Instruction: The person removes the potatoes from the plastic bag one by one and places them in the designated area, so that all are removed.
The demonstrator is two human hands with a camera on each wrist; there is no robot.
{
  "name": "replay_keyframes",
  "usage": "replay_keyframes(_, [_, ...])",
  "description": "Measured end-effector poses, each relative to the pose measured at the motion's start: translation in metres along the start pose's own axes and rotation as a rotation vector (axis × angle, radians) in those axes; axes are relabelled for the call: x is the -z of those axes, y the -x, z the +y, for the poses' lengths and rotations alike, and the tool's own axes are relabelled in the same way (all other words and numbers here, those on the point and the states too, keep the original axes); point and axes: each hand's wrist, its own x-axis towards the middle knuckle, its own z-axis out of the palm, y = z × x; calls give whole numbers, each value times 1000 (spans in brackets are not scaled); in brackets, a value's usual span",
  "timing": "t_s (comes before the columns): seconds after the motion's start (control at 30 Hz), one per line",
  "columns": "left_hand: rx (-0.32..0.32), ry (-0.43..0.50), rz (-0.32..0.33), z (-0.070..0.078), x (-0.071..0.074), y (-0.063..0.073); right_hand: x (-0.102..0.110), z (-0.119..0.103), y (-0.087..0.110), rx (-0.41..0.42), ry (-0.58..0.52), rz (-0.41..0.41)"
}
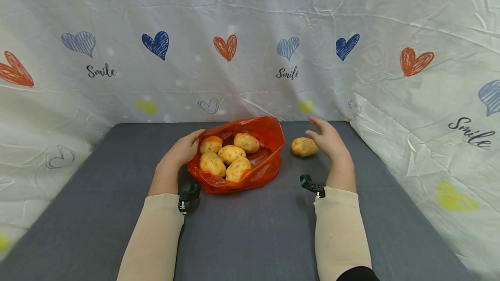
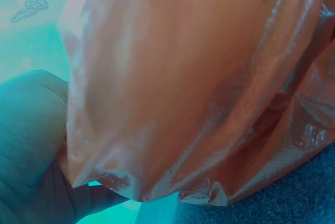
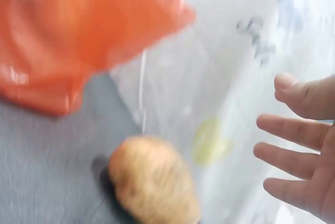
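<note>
A red plastic bag (image 1: 269, 166) lies wide open on the dark grey table, with several potatoes (image 1: 231, 154) inside it. My left hand (image 1: 183, 148) grips the bag's left rim. The left wrist view is mostly filled by the bag's side (image 2: 157, 88), with part of the left hand (image 2: 31, 140) beside it. One loose potato (image 1: 304, 147) rests on the table to the right of the bag. Just right of that potato is my right hand (image 1: 328, 138), fingers spread and holding nothing; the right wrist view shows its fingers apart from the potato (image 3: 154, 182).
Behind the table (image 1: 250, 237) hangs a white curtain (image 1: 250, 8) printed with hearts and the word Smile. It also runs down along the right side. A small black camera mount sits on each wrist, over beige sleeves (image 1: 337, 224).
</note>
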Motion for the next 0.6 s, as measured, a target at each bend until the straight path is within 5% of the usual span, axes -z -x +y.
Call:
replay_keyframes(0.3, [-3, -8, -5, 0, -1, -1, -21, -51, 0, 144, -41, -64])
replay_keyframes(0.6, [-5, -4, -4, -3, -3, -2, -68, -79, -7, 239, -39, -283])
